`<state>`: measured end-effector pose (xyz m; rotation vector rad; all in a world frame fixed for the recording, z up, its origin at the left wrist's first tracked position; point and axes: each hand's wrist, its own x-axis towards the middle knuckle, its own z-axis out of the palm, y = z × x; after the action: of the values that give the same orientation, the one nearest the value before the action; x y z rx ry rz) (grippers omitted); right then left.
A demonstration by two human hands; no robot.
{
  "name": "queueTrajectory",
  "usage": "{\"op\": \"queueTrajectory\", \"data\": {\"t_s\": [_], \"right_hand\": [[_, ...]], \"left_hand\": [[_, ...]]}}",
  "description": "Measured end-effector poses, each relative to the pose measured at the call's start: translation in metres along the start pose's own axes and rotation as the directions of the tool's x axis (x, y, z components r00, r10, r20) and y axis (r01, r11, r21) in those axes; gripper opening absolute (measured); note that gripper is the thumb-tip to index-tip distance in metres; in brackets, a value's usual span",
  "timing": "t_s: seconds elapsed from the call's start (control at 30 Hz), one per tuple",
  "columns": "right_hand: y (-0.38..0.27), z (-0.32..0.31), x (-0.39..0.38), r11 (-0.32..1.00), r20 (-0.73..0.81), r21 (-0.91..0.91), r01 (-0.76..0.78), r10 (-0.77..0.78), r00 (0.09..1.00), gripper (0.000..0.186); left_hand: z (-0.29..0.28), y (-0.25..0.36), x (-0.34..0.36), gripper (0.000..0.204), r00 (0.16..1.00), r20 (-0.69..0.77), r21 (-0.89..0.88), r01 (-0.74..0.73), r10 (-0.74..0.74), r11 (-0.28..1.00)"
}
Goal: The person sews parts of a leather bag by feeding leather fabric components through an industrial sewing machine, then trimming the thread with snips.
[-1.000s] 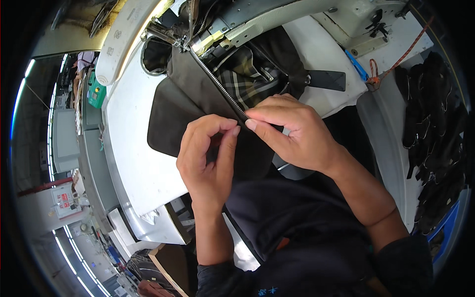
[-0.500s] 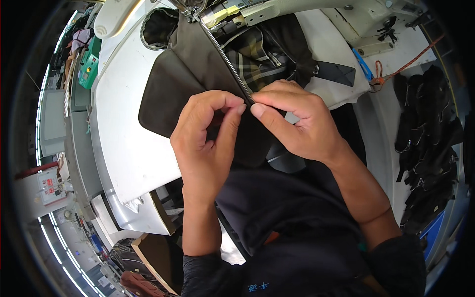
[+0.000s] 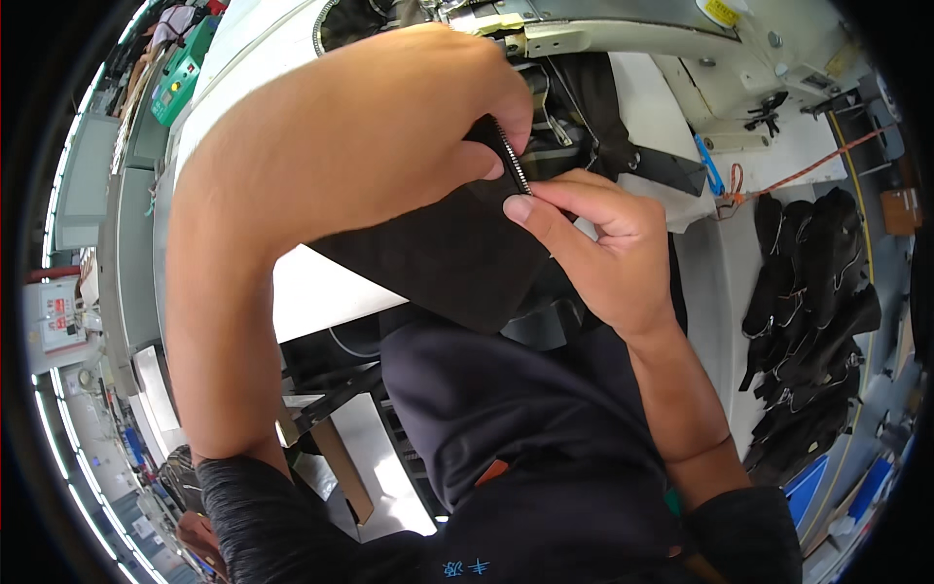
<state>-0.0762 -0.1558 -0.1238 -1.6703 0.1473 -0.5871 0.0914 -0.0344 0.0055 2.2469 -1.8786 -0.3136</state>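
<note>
A dark brown fabric piece hangs over the front of the white table, with a metal-toothed zipper along its edge. My right hand pinches the zipper's near end between thumb and forefinger. Farther up, my left hand is closed over the zipper, thumb on one side and curled fingers on the other. My left forearm crosses above the fabric and hides much of it. Beyond my hands, a sewing machine stands over the work, its needle area mostly covered by my left hand.
To the right of the machine lie a blue-handled tool and an orange cord. Several dark fabric pieces hang at the right. A green control box is at the far left. The white tabletop shows beneath my left arm.
My left hand has moved up and away along the zipper, its forearm now swung across the fabric. My right hand keeps its pinch at the zipper's near end. The view has shifted slightly.
</note>
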Motion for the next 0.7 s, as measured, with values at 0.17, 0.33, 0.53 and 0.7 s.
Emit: {"op": "queueTrajectory", "data": {"t_s": [0.17, 0.33, 0.53, 0.7], "right_hand": [[-0.004, -0.002, 0.003, 0.997, 0.02, -0.009, -0.076, 0.076, 0.997, 0.02], [-0.001, -0.004, 0.003, 0.999, 0.037, -0.01, -0.05, 0.05, 0.998, 0.019], [0.011, 0.006, 0.002, 1.0, 0.011, 0.026, -0.001, 0.001, 1.0, 0.019], [0.014, 0.012, 0.011, 0.883, 0.005, -0.342, 0.322, -0.341, 0.94, 0.016]], "left_hand": [[-0.021, 0.007, 0.023, 0.016, 0.953, 0.245, -0.042, 0.193, -0.178, 0.98], [-0.023, 0.01, 0.029, 0.013, 0.935, 0.31, -0.159, 0.229, -0.172, 0.96], [-0.018, 0.003, 0.03, 0.012, 0.931, 0.344, -0.107, 0.171, -0.125, 0.979], [-0.023, -0.007, 0.027, 0.013, 0.921, 0.382, -0.2, 0.163, -0.077, 0.966]]}}
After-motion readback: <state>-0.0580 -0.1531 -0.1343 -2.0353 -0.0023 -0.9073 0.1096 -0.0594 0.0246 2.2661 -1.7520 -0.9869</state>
